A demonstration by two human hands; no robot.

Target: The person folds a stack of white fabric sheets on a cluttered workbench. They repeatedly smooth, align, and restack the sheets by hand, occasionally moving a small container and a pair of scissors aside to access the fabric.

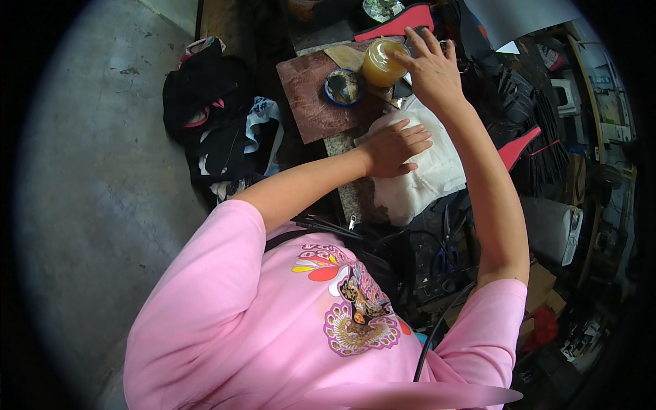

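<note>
My left hand lies palm down on a crumpled white cloth, its fingers stretched out. Beyond it, my right hand reaches to a round container of yellowish liquid. The right fingers are spread, and the thumb overlaps the container's right side; whether it touches cannot be made out. Left of that container sits a small round blue-rimmed dish with something dark and pale in it. Under the dish is a worn reddish-brown board.
Black fabric pieces are heaped at the left of the table. Red-and-black strips lie at the back, and more black strips pile up at the right. Scissors rest near my body. A grey box stands at the right.
</note>
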